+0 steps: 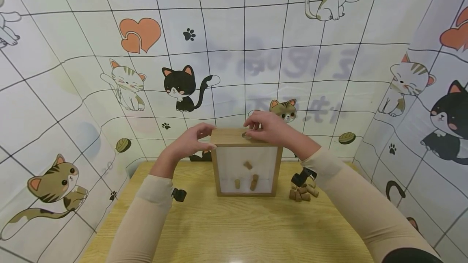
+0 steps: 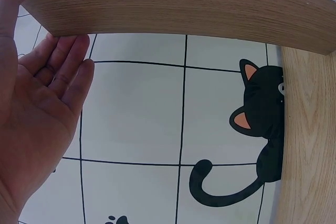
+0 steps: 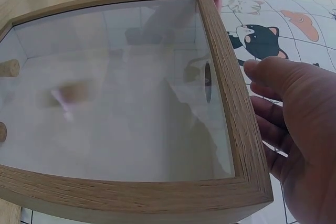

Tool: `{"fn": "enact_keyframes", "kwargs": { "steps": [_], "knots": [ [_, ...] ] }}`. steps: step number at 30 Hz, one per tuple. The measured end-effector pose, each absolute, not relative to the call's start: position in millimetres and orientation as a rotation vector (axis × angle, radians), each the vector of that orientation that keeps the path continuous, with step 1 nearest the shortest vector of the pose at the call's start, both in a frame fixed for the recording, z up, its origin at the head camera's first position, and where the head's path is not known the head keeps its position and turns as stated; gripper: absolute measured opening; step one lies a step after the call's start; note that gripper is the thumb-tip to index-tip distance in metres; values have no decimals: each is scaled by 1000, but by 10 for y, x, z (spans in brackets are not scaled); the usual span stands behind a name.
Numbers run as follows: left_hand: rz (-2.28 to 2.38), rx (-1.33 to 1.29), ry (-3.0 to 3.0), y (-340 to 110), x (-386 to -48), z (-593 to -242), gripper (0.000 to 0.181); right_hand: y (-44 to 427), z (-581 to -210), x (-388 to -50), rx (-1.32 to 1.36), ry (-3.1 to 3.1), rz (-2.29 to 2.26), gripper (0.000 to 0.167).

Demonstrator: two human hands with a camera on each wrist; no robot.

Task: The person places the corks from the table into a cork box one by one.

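Observation:
A wooden shadow-box frame (image 1: 215, 173) with a clear front stands upright on the table, several corks (image 1: 237, 184) inside. One cork (image 1: 248, 164) is in mid-air behind the pane and looks blurred in the right wrist view. My left hand (image 1: 190, 141) holds the frame's top left corner, thumb at the front and fingers behind. At the top, my right hand (image 1: 268, 127) is beside the round hole (image 3: 208, 82), with loosely bent fingers and nothing seen between them. Part of the hole is hidden by that hand in the head view.
A small pile of loose corks (image 1: 300, 193) lies on the wooden table (image 1: 234, 230) to the right of the frame. Behind and at the sides hangs a white gridded cloth (image 1: 226, 64) printed with cats.

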State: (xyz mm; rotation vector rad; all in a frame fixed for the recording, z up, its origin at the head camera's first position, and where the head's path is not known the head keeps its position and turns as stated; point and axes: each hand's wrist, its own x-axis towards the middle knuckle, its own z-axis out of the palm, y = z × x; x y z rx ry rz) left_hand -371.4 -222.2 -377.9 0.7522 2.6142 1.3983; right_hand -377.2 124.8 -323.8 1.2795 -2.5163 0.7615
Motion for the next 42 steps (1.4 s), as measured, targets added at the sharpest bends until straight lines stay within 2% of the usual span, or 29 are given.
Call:
{"fn": "enact_keyframes", "kwargs": {
  "steps": [11,20,30,42],
  "knots": [
    [1414,747,2600,-2218,-3718,-3783,76,1425,-3222,-3657,1227,-2512,881,13],
    [1402,777,2609,-2225,-3715,-3770,75,1831,-3303,-3500,1099,-2493,907,11],
    [1411,786,2604,-2214,-3707,-3785,72,2287,-3512,-3388,894,-2538,1034,3],
    [1402,776,2616,-2216,-3702,-3783,73,2637,-3859,-3224,750,-2643,1067,4]
  ]
}}
